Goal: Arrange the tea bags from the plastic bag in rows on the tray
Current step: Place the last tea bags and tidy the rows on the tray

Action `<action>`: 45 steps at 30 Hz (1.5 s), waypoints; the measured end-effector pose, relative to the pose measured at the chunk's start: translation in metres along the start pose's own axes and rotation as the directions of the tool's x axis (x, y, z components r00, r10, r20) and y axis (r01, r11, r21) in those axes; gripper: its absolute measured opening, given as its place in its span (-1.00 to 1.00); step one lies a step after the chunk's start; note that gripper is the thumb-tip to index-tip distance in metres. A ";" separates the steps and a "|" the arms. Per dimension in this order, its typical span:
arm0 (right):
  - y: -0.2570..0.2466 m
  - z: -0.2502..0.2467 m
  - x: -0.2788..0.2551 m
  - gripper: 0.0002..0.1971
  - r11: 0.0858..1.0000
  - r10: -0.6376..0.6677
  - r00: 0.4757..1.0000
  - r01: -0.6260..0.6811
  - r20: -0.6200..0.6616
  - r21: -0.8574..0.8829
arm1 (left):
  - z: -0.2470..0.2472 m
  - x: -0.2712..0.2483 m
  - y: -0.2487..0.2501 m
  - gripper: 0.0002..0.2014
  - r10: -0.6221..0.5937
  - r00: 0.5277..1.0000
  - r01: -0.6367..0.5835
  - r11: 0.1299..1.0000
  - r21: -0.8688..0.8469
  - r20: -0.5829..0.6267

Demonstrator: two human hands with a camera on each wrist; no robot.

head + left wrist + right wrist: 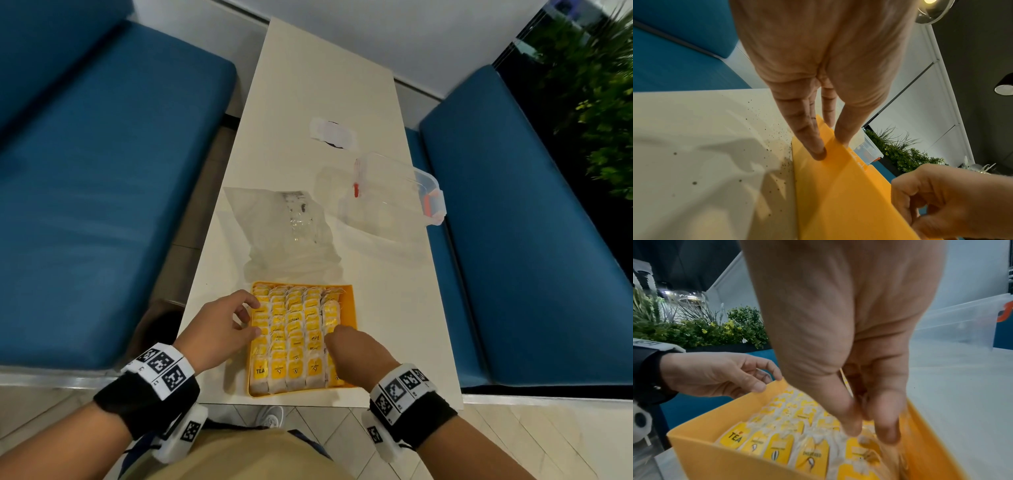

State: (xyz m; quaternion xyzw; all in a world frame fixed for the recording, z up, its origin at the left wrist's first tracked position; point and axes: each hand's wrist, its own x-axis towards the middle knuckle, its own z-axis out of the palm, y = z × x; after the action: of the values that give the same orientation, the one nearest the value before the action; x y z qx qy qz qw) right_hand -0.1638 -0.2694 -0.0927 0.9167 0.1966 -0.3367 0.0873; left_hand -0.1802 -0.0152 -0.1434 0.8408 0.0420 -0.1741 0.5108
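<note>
An orange tray [351, 308] sits at the table's near edge, filled with yellow-tagged tea bags [291, 329] laid in rows. My left hand [251, 317] rests against the tray's left wall [838, 186], its fingers [818, 151] nearly straight on the outside and rim. My right hand [334, 337] reaches down into the rightmost row. There its thumb and fingers [869, 433] pinch a tea bag among the others [781, 449]; its shape is blurred. The clear plastic bag [291, 233] lies flat just beyond the tray.
A clear lidded container [394, 195] with red latches stands at the right edge of the white table [308, 85]. A small white packet [332, 133] lies farther back. Blue benches [102, 171] flank the table, and plants [599, 85] are at the far right.
</note>
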 end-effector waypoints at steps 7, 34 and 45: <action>0.000 0.000 -0.011 -0.83 0.997 -0.019 1.000 0.020 -0.012 0.079 | 0.001 0.000 0.000 -0.67 0.004 1.000 -0.004 1.000 0.002 -0.001; 0.052 0.036 -0.008 -0.81 0.652 0.503 0.860 -0.312 -0.086 0.691 | -0.001 0.003 0.004 -0.60 -0.128 0.985 0.147 0.974 -0.173 0.113; 0.089 0.031 -0.029 -0.74 0.593 0.577 0.815 -0.378 -0.048 0.711 | 0.019 0.033 0.040 -0.69 -0.106 0.970 0.114 0.993 -0.027 0.217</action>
State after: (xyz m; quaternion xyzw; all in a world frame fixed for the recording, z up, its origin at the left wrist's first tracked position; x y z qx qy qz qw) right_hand -0.1646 -0.3684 -0.0947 0.9395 -0.1844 -0.2176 -0.1898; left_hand -0.1444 -0.0547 -0.1282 0.8032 0.0365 -0.2914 0.5183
